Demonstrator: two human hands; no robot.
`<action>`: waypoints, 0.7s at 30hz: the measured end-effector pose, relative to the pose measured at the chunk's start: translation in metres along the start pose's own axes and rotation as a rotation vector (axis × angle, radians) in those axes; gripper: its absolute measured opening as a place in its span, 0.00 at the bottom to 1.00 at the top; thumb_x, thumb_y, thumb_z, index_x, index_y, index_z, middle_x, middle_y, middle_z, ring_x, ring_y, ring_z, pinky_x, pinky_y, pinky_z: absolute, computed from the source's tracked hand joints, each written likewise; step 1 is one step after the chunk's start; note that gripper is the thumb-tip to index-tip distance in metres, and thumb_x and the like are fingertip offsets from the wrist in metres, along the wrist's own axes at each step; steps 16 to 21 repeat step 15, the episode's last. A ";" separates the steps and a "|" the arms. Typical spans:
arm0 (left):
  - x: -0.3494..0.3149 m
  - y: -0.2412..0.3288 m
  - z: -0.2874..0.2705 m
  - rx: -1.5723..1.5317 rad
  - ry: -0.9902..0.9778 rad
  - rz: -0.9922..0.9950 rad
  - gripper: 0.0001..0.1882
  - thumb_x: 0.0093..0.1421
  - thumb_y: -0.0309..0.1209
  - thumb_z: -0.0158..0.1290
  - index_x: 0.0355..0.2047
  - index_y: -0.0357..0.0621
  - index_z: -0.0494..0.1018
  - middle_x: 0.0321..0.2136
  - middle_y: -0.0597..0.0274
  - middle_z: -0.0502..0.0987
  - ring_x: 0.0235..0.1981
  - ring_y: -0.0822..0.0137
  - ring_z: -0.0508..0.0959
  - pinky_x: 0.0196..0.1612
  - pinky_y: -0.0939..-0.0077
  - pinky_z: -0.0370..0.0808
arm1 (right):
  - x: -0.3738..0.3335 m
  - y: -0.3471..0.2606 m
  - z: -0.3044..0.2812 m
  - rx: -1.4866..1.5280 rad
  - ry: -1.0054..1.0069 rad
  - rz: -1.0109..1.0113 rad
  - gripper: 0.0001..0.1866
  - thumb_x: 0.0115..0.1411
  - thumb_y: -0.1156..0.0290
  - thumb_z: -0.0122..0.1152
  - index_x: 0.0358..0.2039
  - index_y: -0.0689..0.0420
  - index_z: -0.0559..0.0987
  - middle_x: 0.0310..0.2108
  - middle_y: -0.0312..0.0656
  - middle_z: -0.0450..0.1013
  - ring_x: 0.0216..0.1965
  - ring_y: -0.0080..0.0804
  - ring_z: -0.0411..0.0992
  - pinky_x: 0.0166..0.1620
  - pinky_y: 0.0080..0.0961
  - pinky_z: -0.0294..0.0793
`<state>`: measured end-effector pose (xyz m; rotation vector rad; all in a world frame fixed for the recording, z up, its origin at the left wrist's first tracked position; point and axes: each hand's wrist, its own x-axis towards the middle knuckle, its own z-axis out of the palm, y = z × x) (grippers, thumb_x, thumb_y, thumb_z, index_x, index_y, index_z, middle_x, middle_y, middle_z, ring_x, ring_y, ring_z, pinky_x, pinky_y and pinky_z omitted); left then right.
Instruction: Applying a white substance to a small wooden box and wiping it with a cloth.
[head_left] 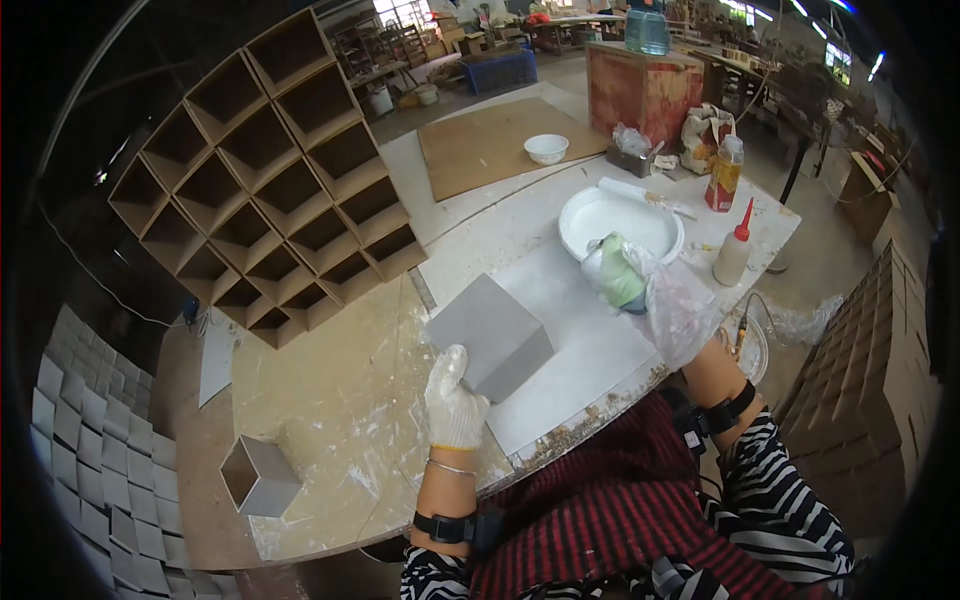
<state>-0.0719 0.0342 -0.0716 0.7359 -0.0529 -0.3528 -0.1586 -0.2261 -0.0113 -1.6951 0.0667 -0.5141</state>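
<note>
A grey cube-shaped box (490,335) is tilted over the white board on the worktable. My left hand (456,400), in a white knitted glove, grips its near left edge, thumb against the grey face and the other fingers mostly hidden. On the right, my right hand (668,300) is wrapped in a clear plastic bag and reaches to the near rim of a white oval basin (570,238) of white liquid. A pale green wad (625,282) bunches at its closed front. The plastic hides the fingers, so I cannot make out exactly what they hold.
An open box (262,478) stands front left; stacked brown open boxes (290,200) rise behind. Beyond the basin are a white bowl (546,149), a red-tipped squeeze bottle (735,255) and a red-yellow bottle (725,175). More boxes (100,450) are piled left, others (850,340) right.
</note>
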 end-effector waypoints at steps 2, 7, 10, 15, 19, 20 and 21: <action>-0.014 0.003 0.015 0.101 0.019 0.013 0.18 0.64 0.30 0.48 0.53 0.37 0.68 0.47 0.52 0.75 0.49 0.59 0.74 0.51 0.60 0.71 | -0.004 0.028 -0.005 -0.363 -0.016 -0.404 0.21 0.67 0.56 0.49 0.53 0.57 0.69 0.41 0.40 0.72 0.33 0.28 0.72 0.31 0.23 0.73; -0.032 0.019 0.003 1.487 -0.222 0.443 0.17 0.60 0.32 0.54 0.48 0.38 0.73 0.34 0.46 0.77 0.36 0.64 0.78 0.41 0.68 0.73 | -0.009 0.028 0.006 0.656 0.055 0.166 0.25 0.57 0.79 0.59 0.55 0.60 0.67 0.41 0.42 0.72 0.41 0.32 0.71 0.43 0.28 0.75; -0.039 0.014 0.008 1.505 -0.223 0.262 0.16 0.57 0.32 0.57 0.45 0.37 0.75 0.29 0.47 0.78 0.30 0.64 0.79 0.36 0.71 0.73 | -0.015 0.031 0.009 0.749 0.063 0.234 0.20 0.65 0.62 0.50 0.53 0.59 0.68 0.39 0.42 0.72 0.37 0.31 0.72 0.35 0.28 0.75; -0.039 -0.007 -0.010 1.299 -0.247 0.334 0.18 0.58 0.28 0.57 0.49 0.40 0.74 0.35 0.56 0.81 0.34 0.58 0.80 0.41 0.77 0.74 | -0.016 0.050 0.007 0.737 0.046 0.327 0.31 0.66 0.45 0.45 0.54 0.61 0.68 0.39 0.44 0.74 0.34 0.35 0.75 0.33 0.29 0.78; -0.039 -0.007 -0.010 1.299 -0.247 0.334 0.18 0.58 0.28 0.57 0.49 0.40 0.74 0.35 0.56 0.81 0.34 0.58 0.80 0.41 0.77 0.74 | -0.016 0.050 0.007 0.737 0.046 0.327 0.31 0.66 0.45 0.45 0.54 0.61 0.68 0.39 0.44 0.74 0.34 0.35 0.75 0.33 0.29 0.78; -0.039 -0.007 -0.010 1.299 -0.247 0.334 0.18 0.58 0.28 0.57 0.49 0.40 0.74 0.35 0.56 0.81 0.34 0.58 0.80 0.41 0.77 0.74 | -0.016 0.050 0.007 0.737 0.046 0.327 0.31 0.66 0.45 0.45 0.54 0.61 0.68 0.39 0.44 0.74 0.34 0.35 0.75 0.33 0.29 0.78; -0.039 -0.007 -0.010 1.299 -0.247 0.334 0.18 0.58 0.28 0.57 0.49 0.40 0.74 0.35 0.56 0.81 0.34 0.58 0.80 0.41 0.77 0.74 | -0.016 0.050 0.007 0.737 0.046 0.327 0.31 0.66 0.45 0.45 0.54 0.61 0.68 0.39 0.44 0.74 0.34 0.35 0.75 0.33 0.29 0.78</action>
